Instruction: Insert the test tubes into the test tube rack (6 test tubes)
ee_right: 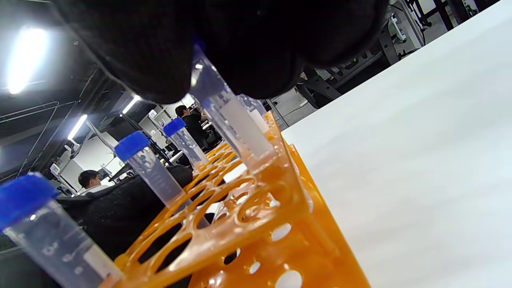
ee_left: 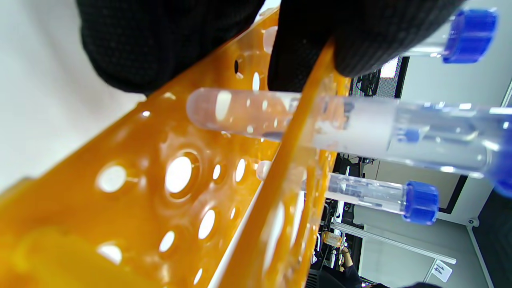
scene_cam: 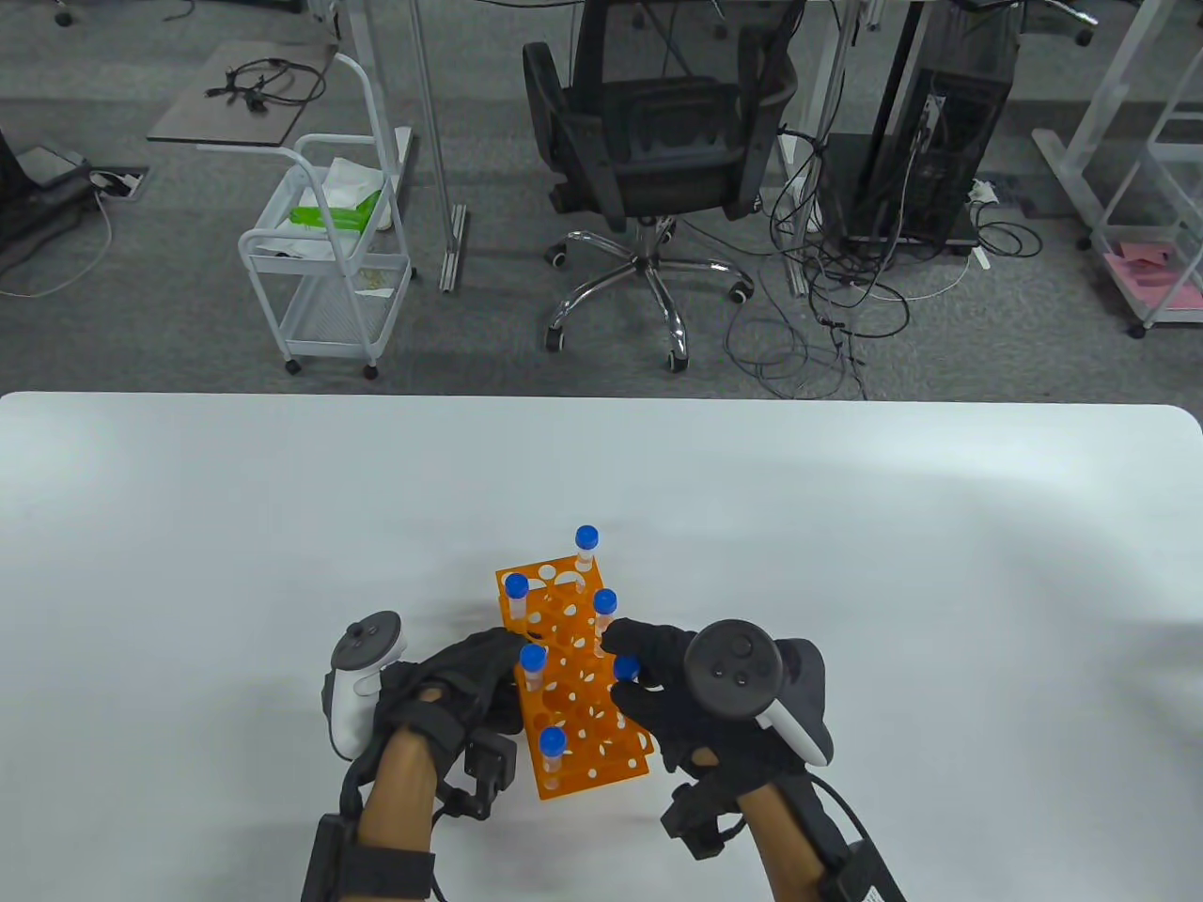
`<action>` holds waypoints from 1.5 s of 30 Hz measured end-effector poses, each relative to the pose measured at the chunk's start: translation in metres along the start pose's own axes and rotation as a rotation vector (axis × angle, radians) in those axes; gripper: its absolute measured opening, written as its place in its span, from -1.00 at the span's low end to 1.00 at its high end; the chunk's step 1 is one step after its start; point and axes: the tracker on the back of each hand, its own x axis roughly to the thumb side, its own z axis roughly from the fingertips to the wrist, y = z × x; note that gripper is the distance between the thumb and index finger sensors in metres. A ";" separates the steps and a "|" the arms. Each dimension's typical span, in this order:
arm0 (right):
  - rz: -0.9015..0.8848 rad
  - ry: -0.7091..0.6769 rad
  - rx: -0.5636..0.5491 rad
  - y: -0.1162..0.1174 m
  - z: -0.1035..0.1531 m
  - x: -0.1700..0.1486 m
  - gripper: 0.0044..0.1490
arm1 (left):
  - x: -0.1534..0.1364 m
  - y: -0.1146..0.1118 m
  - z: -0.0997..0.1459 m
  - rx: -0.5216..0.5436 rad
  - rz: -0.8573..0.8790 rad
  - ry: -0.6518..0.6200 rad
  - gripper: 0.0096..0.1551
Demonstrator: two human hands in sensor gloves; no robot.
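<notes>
Test tube (ee_right: 236, 124) is standing nearly upright, dipping into the orange rack (scene_cam: 583, 695) directly beneath the pinching right hand (scene_cam: 691, 700). Left hand (scene_cam: 460, 686) is gripping the rack's 9 o'clock edge.

I see the test tube rack (scene_cam: 578, 686) between my hands on the table (scene_cam: 188, 564); six tubes stand in it.
</notes>
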 end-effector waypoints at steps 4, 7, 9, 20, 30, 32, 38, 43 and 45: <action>-0.001 0.006 0.010 0.001 -0.001 -0.002 -0.24 | 0.000 0.001 0.000 0.001 0.003 -0.001 -0.53; -0.002 0.010 0.013 0.001 -0.001 -0.002 -0.24 | 0.000 0.001 0.000 0.002 0.003 -0.002 -0.52; -0.008 0.013 0.020 0.001 -0.001 -0.002 -0.23 | 0.000 0.001 0.000 0.001 0.003 -0.002 -0.53; -0.034 0.087 -0.045 -0.009 -0.002 -0.019 -0.16 | -0.001 0.008 0.001 0.049 0.025 -0.015 -0.53; -0.104 0.300 0.232 0.002 -0.011 -0.051 -0.42 | -0.001 0.009 0.001 0.061 0.046 -0.031 -0.54; -0.110 0.307 0.311 0.009 -0.014 -0.053 -0.41 | -0.001 0.009 0.001 0.064 0.045 -0.030 -0.54; -0.125 0.345 0.404 0.021 -0.016 -0.055 -0.42 | -0.002 0.010 -0.001 0.069 0.055 -0.025 -0.55; -0.224 0.397 0.451 0.028 -0.019 -0.061 -0.47 | -0.003 0.010 -0.009 0.058 0.061 -0.007 -0.56; -0.277 0.421 0.443 0.029 -0.020 -0.065 -0.48 | -0.001 0.009 -0.014 0.048 0.072 -0.006 -0.56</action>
